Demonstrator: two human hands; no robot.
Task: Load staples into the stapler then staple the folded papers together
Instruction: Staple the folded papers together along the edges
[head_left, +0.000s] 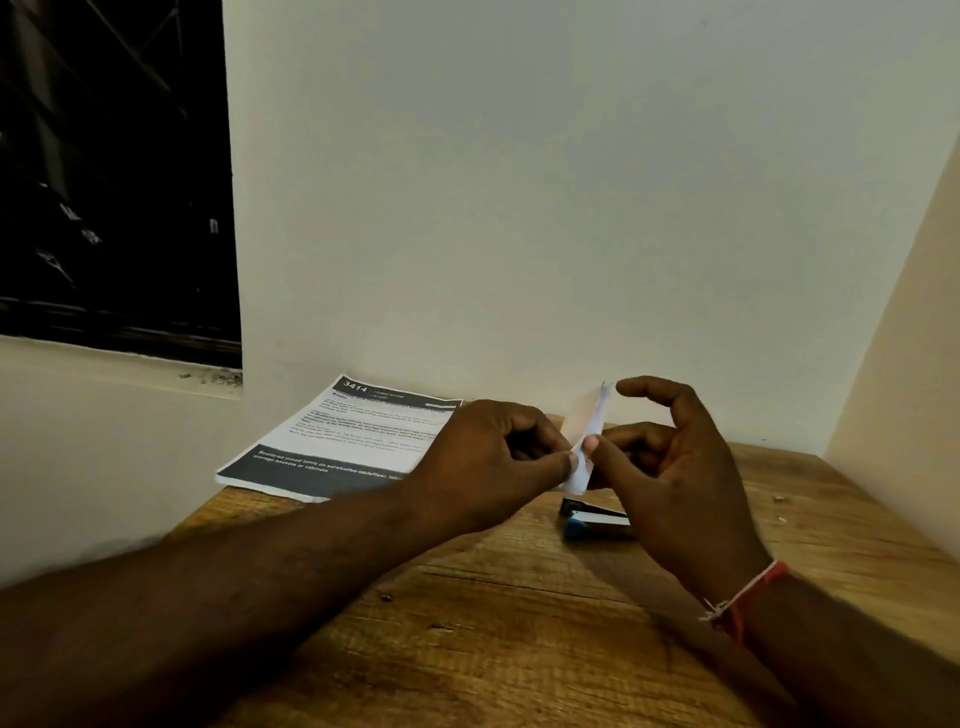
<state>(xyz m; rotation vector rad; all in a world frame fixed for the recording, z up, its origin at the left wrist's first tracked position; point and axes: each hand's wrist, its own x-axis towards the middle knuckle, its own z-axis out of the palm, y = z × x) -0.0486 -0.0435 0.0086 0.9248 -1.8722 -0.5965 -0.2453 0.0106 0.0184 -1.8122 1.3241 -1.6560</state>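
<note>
Above one stapler (597, 522), two hands (488, 457) (685, 483) pinching one paper (589, 421)

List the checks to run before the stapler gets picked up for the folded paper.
1. Folded paper secured: left hand and right hand both pinch it above the table. Ok.
2. Stapler close by: it lies on the table just below the right hand. Ok.
3. Staples loaded: the magazine is not visible. Cannot tell.
4. A hand free to take the stapler: both hold the paper. Not ok.
5. Space around the stapler: the printed stack lies apart at the left rear. Ok.
</note>
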